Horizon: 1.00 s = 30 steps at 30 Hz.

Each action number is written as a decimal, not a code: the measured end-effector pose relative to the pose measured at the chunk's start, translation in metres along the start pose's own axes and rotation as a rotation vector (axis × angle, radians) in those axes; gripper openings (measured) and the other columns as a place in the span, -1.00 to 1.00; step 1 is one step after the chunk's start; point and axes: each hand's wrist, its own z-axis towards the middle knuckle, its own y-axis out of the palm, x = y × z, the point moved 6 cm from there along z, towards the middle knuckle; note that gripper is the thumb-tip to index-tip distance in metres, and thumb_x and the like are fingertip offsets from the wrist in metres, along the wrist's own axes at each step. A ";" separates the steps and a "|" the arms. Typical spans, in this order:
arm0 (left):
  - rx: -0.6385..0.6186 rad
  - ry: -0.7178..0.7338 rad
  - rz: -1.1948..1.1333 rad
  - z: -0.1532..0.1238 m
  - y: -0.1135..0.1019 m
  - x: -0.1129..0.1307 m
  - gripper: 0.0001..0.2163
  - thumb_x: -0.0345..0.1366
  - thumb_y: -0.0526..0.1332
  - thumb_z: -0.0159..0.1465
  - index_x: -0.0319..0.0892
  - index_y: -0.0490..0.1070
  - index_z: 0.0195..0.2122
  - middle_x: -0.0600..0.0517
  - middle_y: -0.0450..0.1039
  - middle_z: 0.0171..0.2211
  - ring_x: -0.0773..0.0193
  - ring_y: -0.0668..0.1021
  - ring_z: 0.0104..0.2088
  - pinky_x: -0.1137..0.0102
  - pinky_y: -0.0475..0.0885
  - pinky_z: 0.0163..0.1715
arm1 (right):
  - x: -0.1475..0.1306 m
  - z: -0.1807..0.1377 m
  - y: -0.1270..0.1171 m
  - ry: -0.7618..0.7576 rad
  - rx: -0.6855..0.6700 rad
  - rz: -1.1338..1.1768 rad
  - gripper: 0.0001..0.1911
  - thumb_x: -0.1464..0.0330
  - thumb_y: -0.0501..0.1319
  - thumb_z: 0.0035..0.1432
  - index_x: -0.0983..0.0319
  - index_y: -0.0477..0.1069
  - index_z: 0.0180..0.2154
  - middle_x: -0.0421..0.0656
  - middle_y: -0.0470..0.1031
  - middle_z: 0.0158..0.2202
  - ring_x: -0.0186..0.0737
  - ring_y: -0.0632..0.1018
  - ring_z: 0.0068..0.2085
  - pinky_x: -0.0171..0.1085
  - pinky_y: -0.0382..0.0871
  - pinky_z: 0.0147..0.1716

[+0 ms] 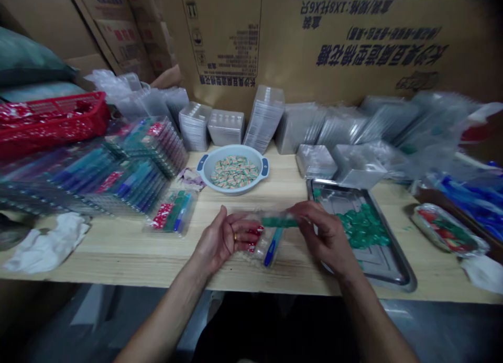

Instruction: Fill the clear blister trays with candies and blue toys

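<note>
My left hand [223,238] cups a clear plastic case [264,243] just above the wooden table [118,250], fingers curled under it. Inside the case I see a blue pen-like piece and a red-and-white patterned piece. My right hand [324,234] pinches a green strip [280,222] at the case's top edge. A finished filled case [172,212] lies to the left of my hands.
A blue-handled bowl [233,169] of small wrapped pieces sits behind my hands. A metal tray [377,258] with green pieces is at right. Stacks of clear cases [264,117] line the back before cardboard boxes. Filled cases [118,177] and a red basket [51,119] stand left.
</note>
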 end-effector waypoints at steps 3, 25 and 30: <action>0.051 -0.004 -0.069 0.013 -0.008 0.009 -0.55 -0.14 0.36 0.19 -0.27 0.45 0.04 -0.18 0.56 -0.06 0.20 0.62 -0.29 0.37 0.50 -0.31 | -0.011 0.002 0.027 -0.220 -0.224 -0.262 -0.52 0.64 0.09 0.12 0.13 0.52 -0.04 -0.14 0.62 -0.07 -0.08 0.52 0.02 -0.01 0.28 0.04; 0.446 0.658 1.265 -0.024 0.013 -0.053 -0.45 -0.17 0.09 0.41 -0.23 0.04 0.37 -0.32 0.03 0.39 -0.06 0.21 0.38 -0.02 0.30 0.27 | 0.079 -0.042 0.069 0.174 -0.090 -0.283 -0.44 0.60 0.00 0.18 0.20 0.43 0.15 0.02 0.46 0.17 -0.08 0.46 0.20 0.02 0.37 0.20; 0.400 0.787 1.450 -0.035 0.027 -0.057 -0.47 -0.21 0.15 0.38 -0.06 0.11 0.36 -0.21 0.13 0.38 -0.14 0.16 0.40 -0.14 0.21 0.28 | 0.075 -0.041 0.062 0.157 0.000 -0.228 -0.58 0.59 0.03 0.14 0.20 0.51 -0.07 -0.02 0.55 0.01 -0.11 0.57 0.03 -0.08 0.46 0.06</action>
